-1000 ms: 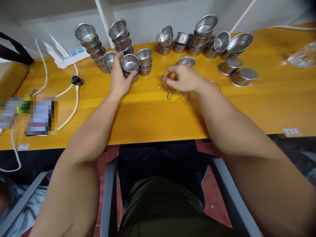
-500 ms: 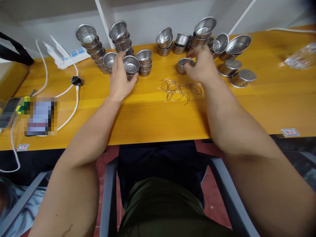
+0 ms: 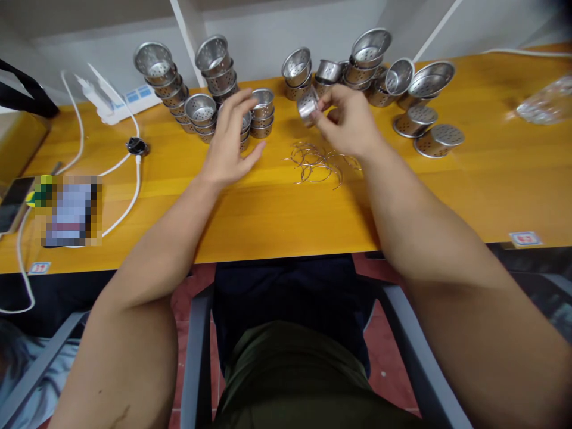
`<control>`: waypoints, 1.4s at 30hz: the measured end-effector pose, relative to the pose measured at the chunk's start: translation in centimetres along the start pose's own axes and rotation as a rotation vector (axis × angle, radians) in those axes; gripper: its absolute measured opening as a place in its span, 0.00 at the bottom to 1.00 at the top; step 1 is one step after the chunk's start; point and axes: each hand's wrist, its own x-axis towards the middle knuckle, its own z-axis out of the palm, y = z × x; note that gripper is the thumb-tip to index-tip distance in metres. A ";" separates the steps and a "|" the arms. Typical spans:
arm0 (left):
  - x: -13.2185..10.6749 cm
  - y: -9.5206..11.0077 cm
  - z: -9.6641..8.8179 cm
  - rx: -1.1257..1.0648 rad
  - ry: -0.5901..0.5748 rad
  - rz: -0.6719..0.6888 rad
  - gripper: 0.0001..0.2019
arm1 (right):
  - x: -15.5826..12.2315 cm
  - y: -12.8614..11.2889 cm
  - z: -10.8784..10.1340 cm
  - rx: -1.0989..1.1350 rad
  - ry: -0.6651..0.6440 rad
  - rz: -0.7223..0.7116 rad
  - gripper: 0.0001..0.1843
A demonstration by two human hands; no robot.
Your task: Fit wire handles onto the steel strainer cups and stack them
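Between the thumb and fingers of my right hand [image 3: 346, 122] is a small perforated metal cup [image 3: 307, 106], tilted and raised off the table. My left hand [image 3: 230, 140] is open, its fingers spread, in front of a short stack of the same cups [image 3: 245, 132] that it partly hides. Beside that hand stand another cup stack [image 3: 261, 113] on the right and one [image 3: 201, 111] on the left. A loose tangle of thin curved wires [image 3: 315, 164] lies on the table below the held cup.
Taller cup stacks [image 3: 154, 62] rise at the back left. More cups [image 3: 370, 50] stand at the back right, with two upturned cups [image 3: 440, 141] nearer. A phone [image 3: 71, 211], white cables and a power strip [image 3: 134, 104] lie on the left, a clear plastic bag [image 3: 545, 104] far right.
My right hand has lifted the small cup from the table and moved it left, tilting it. My left hand has shifted slightly right, and its thumb has come away from the stack.
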 end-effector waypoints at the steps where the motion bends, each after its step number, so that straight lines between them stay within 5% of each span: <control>1: 0.0 0.2 0.3 -0.007 -0.028 0.006 0.46 | -0.4 -1.0 0.9 0.039 -0.030 -0.011 0.25; 6: -0.2 0.8 1.9 -0.046 -0.172 0.025 0.56 | -1.5 -3.5 4.5 0.215 -0.160 -0.075 0.29; 9: -0.3 0.6 2.4 -0.055 -0.203 0.016 0.54 | -1.3 -2.1 4.9 0.295 -0.145 -0.131 0.24; 14: -0.5 0.0 2.3 -0.060 -0.107 -0.007 0.66 | -0.4 0.6 4.4 0.297 -0.191 -0.203 0.26; 19: -0.5 0.2 1.9 -0.033 -0.168 0.015 0.61 | 0.1 1.3 4.6 0.317 -0.267 -0.228 0.33; 31: -0.5 0.5 1.6 -0.033 -0.174 0.006 0.62 | -0.6 -0.8 4.8 0.274 -0.105 -0.160 0.41; 37: -0.5 1.1 1.9 -0.031 -0.184 0.032 0.61 | -0.1 -0.3 4.9 0.442 -0.081 -0.235 0.49; 42: -0.3 1.1 0.9 -0.015 -0.098 -0.003 0.56 | -0.2 0.0 2.9 0.643 0.021 -0.230 0.43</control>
